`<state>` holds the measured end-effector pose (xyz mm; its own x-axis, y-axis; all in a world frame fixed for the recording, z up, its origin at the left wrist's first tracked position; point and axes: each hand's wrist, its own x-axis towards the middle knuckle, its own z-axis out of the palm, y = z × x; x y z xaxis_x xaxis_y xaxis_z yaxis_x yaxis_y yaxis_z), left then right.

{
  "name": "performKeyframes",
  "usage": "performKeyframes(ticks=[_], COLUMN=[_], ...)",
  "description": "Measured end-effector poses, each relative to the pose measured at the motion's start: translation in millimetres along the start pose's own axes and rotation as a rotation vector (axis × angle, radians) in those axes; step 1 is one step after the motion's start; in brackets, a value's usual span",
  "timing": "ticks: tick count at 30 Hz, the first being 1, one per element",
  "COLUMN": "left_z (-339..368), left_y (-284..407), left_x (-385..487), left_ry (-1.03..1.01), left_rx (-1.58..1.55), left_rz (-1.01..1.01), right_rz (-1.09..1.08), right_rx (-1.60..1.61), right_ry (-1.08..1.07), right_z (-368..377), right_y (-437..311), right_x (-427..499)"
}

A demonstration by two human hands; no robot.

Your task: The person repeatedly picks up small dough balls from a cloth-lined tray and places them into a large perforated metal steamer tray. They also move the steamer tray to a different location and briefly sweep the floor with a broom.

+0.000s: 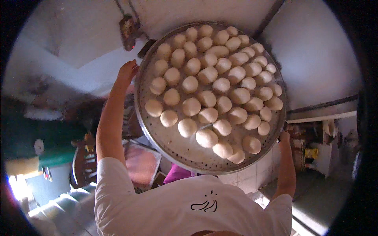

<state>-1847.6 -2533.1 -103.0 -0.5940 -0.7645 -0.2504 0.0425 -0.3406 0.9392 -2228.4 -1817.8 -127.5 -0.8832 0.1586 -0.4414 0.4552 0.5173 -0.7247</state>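
Observation:
In front of me is a large round metal steamer tray [177,150] with small holes around its edge. Many pale round dough buns [221,85] cover most of it, leaving bare metal at the lower left. My left hand [128,71] is at the tray's left rim, just below a dark side handle [146,48]; its fingertips are partly hidden, so its grip is unclear. On the opposite side, my right hand [284,138] is closed around the dark handle at the lower right rim.
A brownish box with cables and a small red light [128,32] is beyond the tray. At left stands a wooden chair [85,162], near a reddish panel [143,165] and purple cloth [177,173]. Cluttered shelves [313,147] are at right, beyond white tiles [242,180].

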Motion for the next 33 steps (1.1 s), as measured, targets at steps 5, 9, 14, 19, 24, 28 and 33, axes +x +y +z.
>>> performKeyframes(ticks=[5,9,14,19,24,28,33], left_z=[28.9,37.5,32.3,38.4,37.4,71.3,236.9], left_y=[-3.9,-11.0,-13.2,-0.4,52.1,108.2,89.7], left_x=[40.3,49.3,57.3,57.0,50.5,34.6,-51.8], left_ry=[-0.026,0.005,-0.258,-0.059,-0.284,-0.347,-0.396], left_rx=[-0.156,-0.054,-0.197,-0.112,0.258,0.2,0.586], left_rz=[-0.23,-0.147,-0.191,-0.297,0.123,0.188,0.903], right_rz=[0.039,0.062,0.115,-0.086,-0.034,-0.059,0.046], right_rx=[0.04,0.076,0.179,-0.007,0.398,0.608,0.99], right_ry=[0.056,0.087,0.163,0.251,0.154,0.187,0.161], right_z=[1.4,-2.3,-3.0,-2.1,-2.9,3.4,26.0], right_y=[10.3,16.4,22.3,25.7,23.9,39.2,94.0], right_x=[-2.9,-1.0,2.6,-12.4,-53.0,-80.9,-95.8])
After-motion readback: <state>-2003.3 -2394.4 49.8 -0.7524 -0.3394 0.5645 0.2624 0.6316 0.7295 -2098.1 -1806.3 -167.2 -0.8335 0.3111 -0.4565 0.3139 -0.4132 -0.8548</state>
